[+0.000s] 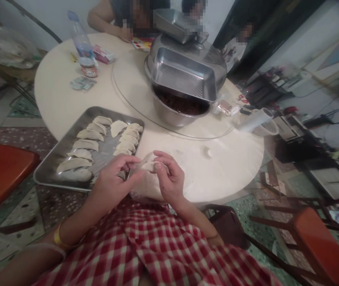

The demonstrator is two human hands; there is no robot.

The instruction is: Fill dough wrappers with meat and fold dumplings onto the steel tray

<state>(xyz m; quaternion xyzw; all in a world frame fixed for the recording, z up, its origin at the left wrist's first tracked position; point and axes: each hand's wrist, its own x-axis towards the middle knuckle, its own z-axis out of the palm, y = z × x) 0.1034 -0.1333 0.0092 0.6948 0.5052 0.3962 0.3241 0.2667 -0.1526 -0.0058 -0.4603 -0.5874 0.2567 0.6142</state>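
Between both hands, just above the near table edge, is a pale dumpling. My left hand has thumb and fingers closed at its left end. On the right end, the thumb and fingers of my right hand are pinched together. Beneath the hands lies what looks like a clear plastic bag, mostly covered. To the left, a metal tray overhangs the table edge and carries two rows of folded dumplings. My left wrist and forearm hide part of its near right corner.
A large metal bowl of dark filling stands on the glass turntable, with a metal pan leaning over it. Bottle, jar and white basket sit around the round table. A person's arm rests at the far side.
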